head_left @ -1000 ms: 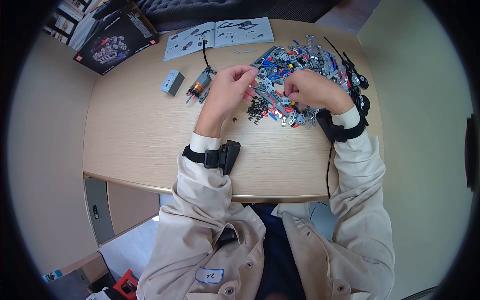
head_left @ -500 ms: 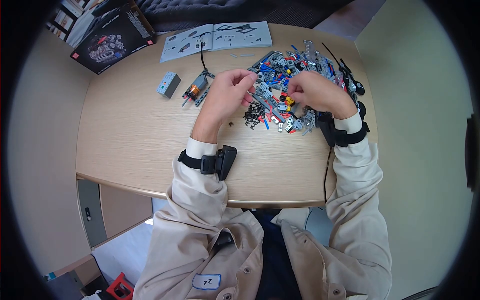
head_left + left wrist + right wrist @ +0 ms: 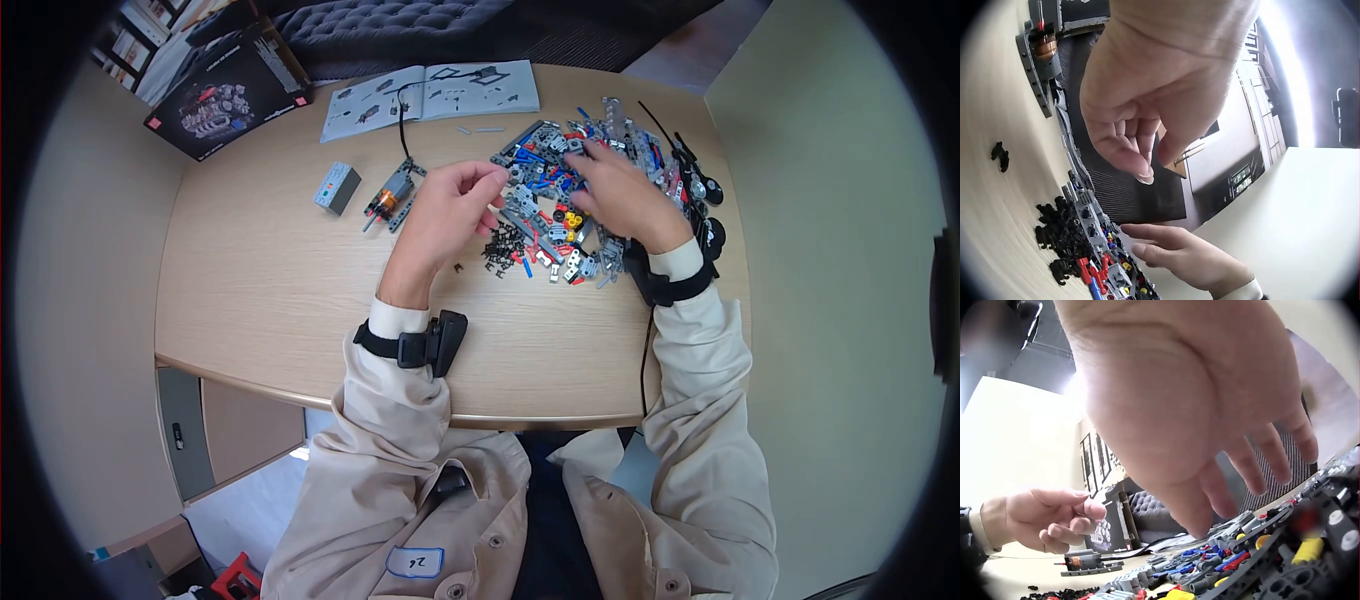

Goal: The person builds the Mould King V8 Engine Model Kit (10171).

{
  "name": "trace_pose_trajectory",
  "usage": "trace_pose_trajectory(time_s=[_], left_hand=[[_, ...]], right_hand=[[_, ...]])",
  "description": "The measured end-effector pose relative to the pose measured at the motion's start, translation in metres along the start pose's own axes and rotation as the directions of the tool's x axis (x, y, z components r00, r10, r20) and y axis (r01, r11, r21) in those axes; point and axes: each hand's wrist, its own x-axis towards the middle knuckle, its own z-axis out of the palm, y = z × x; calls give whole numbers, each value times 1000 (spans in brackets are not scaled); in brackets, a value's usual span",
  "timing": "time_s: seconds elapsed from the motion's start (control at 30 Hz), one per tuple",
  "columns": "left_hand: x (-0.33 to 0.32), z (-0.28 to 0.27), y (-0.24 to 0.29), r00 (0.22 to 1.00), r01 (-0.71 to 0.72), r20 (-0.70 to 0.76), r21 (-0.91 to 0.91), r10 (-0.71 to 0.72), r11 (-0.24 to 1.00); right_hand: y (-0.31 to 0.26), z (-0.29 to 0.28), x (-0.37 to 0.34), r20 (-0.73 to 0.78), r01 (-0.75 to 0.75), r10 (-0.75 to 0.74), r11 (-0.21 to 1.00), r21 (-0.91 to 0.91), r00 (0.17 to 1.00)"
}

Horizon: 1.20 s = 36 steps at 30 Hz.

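Note:
My right hand (image 3: 628, 198) reaches over a heap of loose building-set pieces (image 3: 545, 165), its fingers spread and pointing down at the grey and blue ones. In the right wrist view those fingertips (image 3: 1259, 485) hang just above the heap with nothing between them. My left hand (image 3: 452, 215) hovers at the heap's left side, fingers loosely curled. A gap shows between its thumb (image 3: 1172, 149) and fingers in the left wrist view, and no piece is visible there. Small black connectors (image 3: 505, 250) lie below it, near several yellow pieces (image 3: 572, 220).
Left of the left hand lies a part-built motor assembly (image 3: 390, 198), with a grey battery box (image 3: 337, 188) farther left. An instruction booklet (image 3: 430, 100) is spread at the back beside a black product box (image 3: 225, 95). Black cables and parts (image 3: 700, 170) border the heap's right side.
My right hand has gone from curled fingers near the yellow pieces to spread fingers farther back over the heap. The left hand keeps nearly the same place and pose.

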Motion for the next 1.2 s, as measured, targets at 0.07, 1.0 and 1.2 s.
trace_pose_trajectory(time_s=[0.07, 1.0, 1.2], left_hand=[[0, 1, -2, 1000, 6, 30, -12, -6, 1000], [8, -5, -15, 992, 82, 101, -93, -72, 992], [9, -7, -14, 992, 77, 102, -85, -68, 993]], right_hand=[[4, 8, 2, 140, 2, 0, 1000, -13, 990], [3, -18, -1, 281, -24, -7, 994, 106, 960], [8, -19, 1, 181, -56, 35, 992, 109, 983]])
